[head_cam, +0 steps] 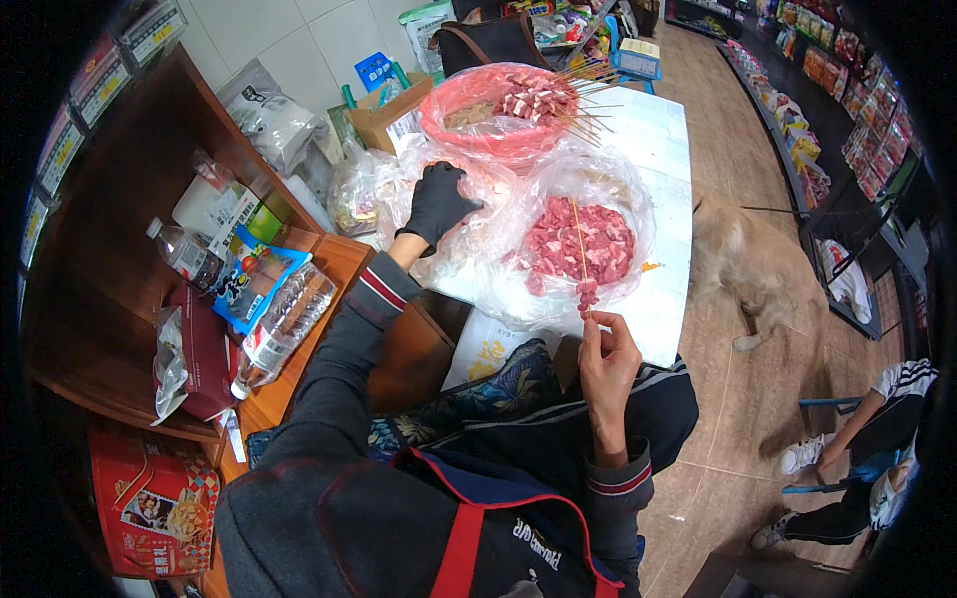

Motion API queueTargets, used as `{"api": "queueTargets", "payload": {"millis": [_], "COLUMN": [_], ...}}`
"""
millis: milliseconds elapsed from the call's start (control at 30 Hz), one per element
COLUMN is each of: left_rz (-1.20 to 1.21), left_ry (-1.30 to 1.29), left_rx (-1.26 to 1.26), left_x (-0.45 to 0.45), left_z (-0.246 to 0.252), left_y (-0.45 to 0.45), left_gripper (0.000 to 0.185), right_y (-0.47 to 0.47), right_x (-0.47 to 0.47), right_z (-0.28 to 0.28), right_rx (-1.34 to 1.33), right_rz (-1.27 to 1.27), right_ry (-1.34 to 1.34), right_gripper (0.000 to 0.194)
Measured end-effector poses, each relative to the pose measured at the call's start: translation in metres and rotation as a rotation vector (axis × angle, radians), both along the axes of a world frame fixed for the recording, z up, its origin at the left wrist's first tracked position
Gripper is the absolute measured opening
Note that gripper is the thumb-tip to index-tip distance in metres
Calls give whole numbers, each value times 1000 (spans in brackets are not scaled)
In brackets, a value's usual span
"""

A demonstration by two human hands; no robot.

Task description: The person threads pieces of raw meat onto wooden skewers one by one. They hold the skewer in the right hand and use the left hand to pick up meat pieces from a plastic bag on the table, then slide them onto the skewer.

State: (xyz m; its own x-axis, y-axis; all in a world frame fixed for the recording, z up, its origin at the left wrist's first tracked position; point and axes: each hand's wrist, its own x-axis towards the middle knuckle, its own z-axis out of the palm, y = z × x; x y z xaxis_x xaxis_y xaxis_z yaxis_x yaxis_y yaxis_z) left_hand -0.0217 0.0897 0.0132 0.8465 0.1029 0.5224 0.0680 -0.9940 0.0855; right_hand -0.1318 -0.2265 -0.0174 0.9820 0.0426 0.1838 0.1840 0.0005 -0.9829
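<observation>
My right hand (pixel 609 359), bare, pinches the lower end of a thin wooden skewer (pixel 578 239). A few small red meat pieces (pixel 588 293) are threaded on it, just above my fingertips. Behind the skewer, a heap of cut raw meat (pixel 549 235) lies in a clear plastic bag (pixel 635 176) spread open on the white table. My left hand (pixel 441 203), in a black glove, reaches down into another clear bag (pixel 497 183) with pale pinkish contents. Its fingertips are partly hidden, so I cannot see whether they grip anything.
A red basin (pixel 430 123) lined with plastic holds finished meat skewers (pixel 534 97), their sticks jutting right. The white table (pixel 665 299) ends at my right. Bottles (pixel 288 329) and packets fill a wooden shelf at left. A dog (pixel 748 261) and a seated person (pixel 852 426) are on the right.
</observation>
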Motion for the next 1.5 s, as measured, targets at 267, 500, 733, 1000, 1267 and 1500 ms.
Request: {"api": "queueTargets", "payload": {"millis": [267,500,733,1000,1267,1500], "left_rz": [-290,-195,84,11,90,-162], "left_ry": [70,-77,186,235,184,210], "left_rx": [-412,-357,-10,126,204,9], "left_x": [42,44,32,41,48,28], "left_z": [43,57,15,15,5,3], "left_y": [1,21,56,32,30,60], "left_gripper": [28,32,22,48,36,16], "right_y": [1,0,1,0,-1,-3], "right_x": [2,1,1,1,0,-1], "right_z": [-3,-4,-3,-3,0,0], "right_rx": [-77,-32,-45,-65,-76,-72], "right_rz": [-16,-15,-13,-15,-30,32], "right_ry": [-55,-35,-48,-56,-53,-47], "right_gripper": [8,7,7,7,7,9]}}
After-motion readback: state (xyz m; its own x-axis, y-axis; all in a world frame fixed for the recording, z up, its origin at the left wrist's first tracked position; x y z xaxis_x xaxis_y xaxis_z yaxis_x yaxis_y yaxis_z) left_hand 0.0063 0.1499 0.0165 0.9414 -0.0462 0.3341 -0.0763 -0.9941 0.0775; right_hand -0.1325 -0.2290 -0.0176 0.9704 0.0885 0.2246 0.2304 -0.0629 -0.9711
